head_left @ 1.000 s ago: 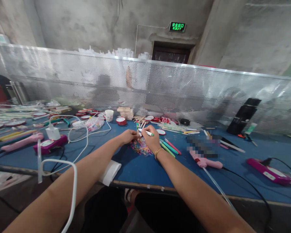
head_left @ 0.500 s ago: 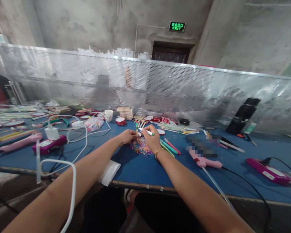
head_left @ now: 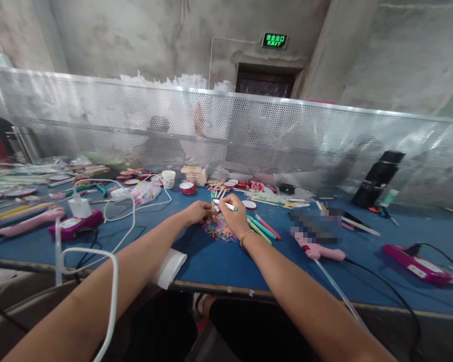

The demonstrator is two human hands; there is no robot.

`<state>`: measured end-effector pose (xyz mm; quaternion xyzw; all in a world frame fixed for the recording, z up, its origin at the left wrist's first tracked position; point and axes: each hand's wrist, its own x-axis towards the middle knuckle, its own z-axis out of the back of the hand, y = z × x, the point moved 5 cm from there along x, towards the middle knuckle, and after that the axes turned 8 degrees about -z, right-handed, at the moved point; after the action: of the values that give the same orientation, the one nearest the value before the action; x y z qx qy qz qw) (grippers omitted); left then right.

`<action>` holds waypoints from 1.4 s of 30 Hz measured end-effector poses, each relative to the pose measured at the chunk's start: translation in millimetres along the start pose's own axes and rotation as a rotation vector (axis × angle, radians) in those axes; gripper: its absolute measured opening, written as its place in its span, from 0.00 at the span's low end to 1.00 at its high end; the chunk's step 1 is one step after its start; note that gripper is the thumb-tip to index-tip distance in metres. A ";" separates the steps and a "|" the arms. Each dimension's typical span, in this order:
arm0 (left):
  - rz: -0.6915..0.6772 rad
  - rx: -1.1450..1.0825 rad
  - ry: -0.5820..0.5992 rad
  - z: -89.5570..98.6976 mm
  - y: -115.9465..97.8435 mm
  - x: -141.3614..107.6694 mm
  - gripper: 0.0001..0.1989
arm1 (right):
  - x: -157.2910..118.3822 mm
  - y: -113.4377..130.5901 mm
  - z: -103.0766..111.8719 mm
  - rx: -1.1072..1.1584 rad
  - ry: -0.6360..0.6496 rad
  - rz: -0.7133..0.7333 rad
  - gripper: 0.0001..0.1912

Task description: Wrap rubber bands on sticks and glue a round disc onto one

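Observation:
My left hand [head_left: 199, 212] is closed on a thin stick [head_left: 212, 195] that stands upright with green colour near its top. In my right hand [head_left: 232, 213] is a white marker [head_left: 228, 205] with a green end, its other end against the stick. Below both hands lies a heap of colourful rubber bands [head_left: 221, 230]. Beside my right hand, green and red markers [head_left: 266, 227] lie on the blue table [head_left: 211, 266].
A pink glue gun [head_left: 320, 251] and a purple power strip [head_left: 417, 264] lie at the right. At the left are another pink glue gun [head_left: 32, 222], a white charger [head_left: 80, 207] and a looping white cable [head_left: 115, 286]. A paper cup [head_left: 168, 179] stands behind.
My right hand and the marker have shifted slightly left and down along the stick. My left hand keeps its hold.

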<state>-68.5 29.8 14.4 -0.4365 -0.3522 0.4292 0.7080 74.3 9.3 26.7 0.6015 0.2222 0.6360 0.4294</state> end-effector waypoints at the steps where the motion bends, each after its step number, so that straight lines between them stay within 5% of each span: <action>1: -0.001 0.003 -0.001 -0.1 -0.6 -0.2 0.16 | 0.1 -0.5 0.2 -0.005 -0.009 -0.001 0.07; 42: 0.005 -0.005 -0.009 1.7 4.0 2.8 0.17 | 0.9 -3.9 -1.8 -0.017 -0.001 -0.016 0.07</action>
<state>-70.0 33.9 11.7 -0.4373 -0.3555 0.4322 0.7040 73.7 12.6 23.8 0.5962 0.2215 0.6341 0.4398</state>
